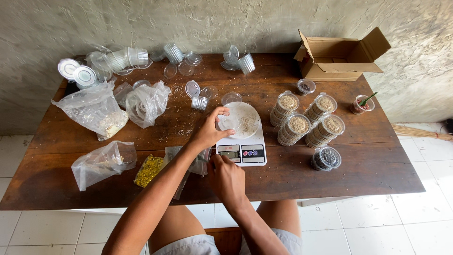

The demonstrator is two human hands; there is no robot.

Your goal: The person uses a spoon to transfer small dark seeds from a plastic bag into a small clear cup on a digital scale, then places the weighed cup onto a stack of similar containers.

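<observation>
Hands point(207, 132) on cup point(230, 122), scale point(241, 152)

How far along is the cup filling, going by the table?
Done: four stacks of lidded filled cups stand right of the scale. In hand: the left hand sets a clear cup on the scale; the right hand touches its front edge. Left: many empty cups along the far edge.

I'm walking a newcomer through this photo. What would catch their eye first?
At the table's middle, the left hand holds a small clear cup on the white kitchen scale, while the right hand touches the scale's front left corner. Right of the scale stand stacks of lidded cups of grain; an open cardboard box sits at the far right.
</observation>
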